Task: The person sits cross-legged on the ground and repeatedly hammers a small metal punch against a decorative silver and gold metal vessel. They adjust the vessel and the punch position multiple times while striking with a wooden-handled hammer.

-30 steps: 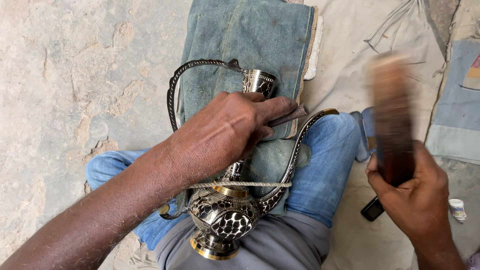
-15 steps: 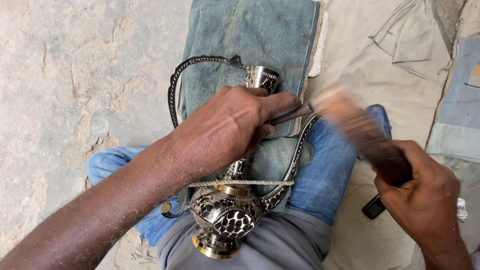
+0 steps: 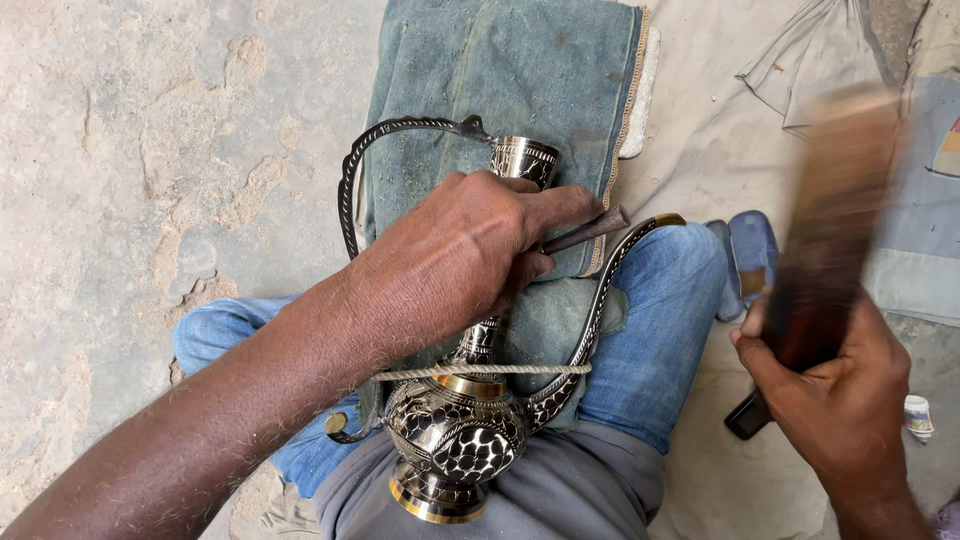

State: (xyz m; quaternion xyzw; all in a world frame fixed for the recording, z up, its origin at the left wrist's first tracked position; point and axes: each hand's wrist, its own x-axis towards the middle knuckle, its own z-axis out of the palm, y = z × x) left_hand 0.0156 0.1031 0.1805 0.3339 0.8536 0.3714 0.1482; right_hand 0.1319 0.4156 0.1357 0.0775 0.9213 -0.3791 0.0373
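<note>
Your left hand is closed on a chisel, its tip on the ewer that lies across your lap at 6 o'clock. Your right hand, at 4 o'clock, grips a raised mallet. A blow off the chisel head may hit your knuckles or dent the neck.

A folded blue-green cloth lies on bare concrete floor.
</note>
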